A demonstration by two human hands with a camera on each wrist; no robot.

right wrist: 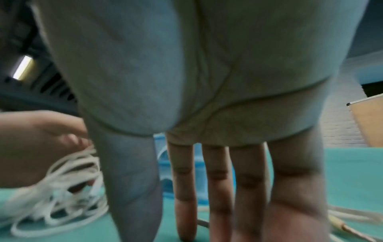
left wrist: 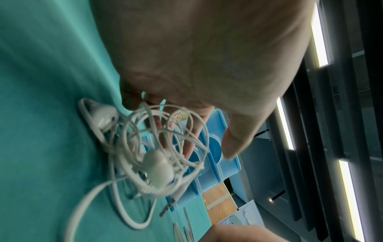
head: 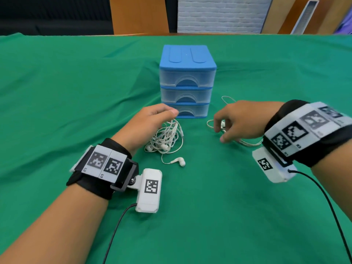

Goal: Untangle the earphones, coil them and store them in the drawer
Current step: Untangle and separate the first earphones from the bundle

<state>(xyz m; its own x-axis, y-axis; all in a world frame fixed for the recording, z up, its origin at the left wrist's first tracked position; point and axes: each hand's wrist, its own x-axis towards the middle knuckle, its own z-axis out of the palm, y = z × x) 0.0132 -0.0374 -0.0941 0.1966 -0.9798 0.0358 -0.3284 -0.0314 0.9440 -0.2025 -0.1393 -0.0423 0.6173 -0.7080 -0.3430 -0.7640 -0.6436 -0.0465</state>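
The left hand [head: 150, 119] pinches the top of the tangled bundle of thin white wired earphones [head: 165, 138] between thumb and fingertips. The bundle hangs directly below that grip, and its lower loops rest on the green cloth-covered worktop [head: 76, 92]. One white earbud [head: 180, 161] trails on the cloth just near of the bundle, joined by a slack loop of cable. In the left wrist view the metal jack plug [left wrist: 168, 206] pokes out of the knot's far side.

The chief risk, by judgement, is that a straight upward pull from this pinch cinches the knot tighter, since buds and plug are threaded through several loops. A quick tug could also snag the loose earbud on the cloth or strain its thin cable.

Just beyond the bundle stands the small blue plastic three-drawer cabinet with clear drawer fronts [head: 187, 80], all three drawers closed. One must be opened before storing, and a hasty pull on so light a unit may slide it instead.

To the right, the right hand [head: 242, 121] hovers with fingers straight and spread, holding nothing. Its fingertips sit over a second, cream-coloured thin cable [head: 247, 142] lying in loose loops right of the cabinet. Whether they touch it cannot be told. Picking up that cable by mistake could mix the two together.
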